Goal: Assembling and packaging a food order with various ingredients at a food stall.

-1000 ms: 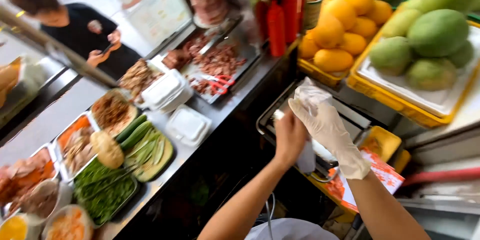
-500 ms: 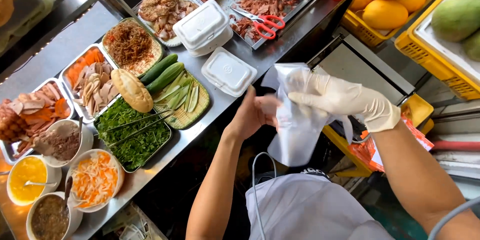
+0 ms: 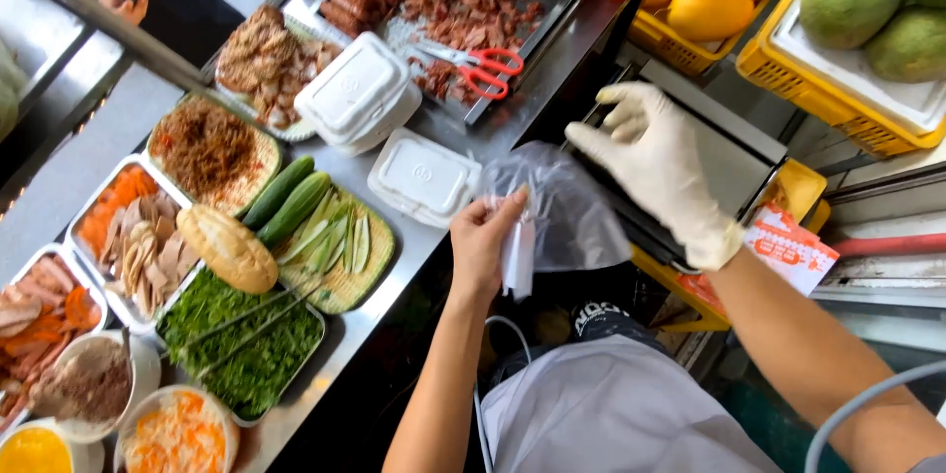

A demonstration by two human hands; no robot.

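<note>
The left hand point(image 3: 485, 241) pinches the edge of a thin clear bag point(image 3: 552, 212) between thumb and fingers, so the bag hangs down loose in front of the counter point(image 3: 394, 286). The fingers are closed tight on the bunched white part of the bag, and the wrist is bent up with the arm reaching from below. The right hand point(image 3: 655, 168) wears a white glove. It is spread wide, fingers apart, and lies on the far side of the bag; it seems to press on the plastic to hold the bag open, but I cannot tell if it grips anything. That arm comes in from the right, bent at the wrist. The bag is just beside the counter's near edge, close to a shut white box point(image 3: 424, 175). Farther along the counter lie red scissors point(image 3: 483, 64) on a meat tray, and a bread roll point(image 3: 229, 248) rests on the greens, handy for the hands.
</note>
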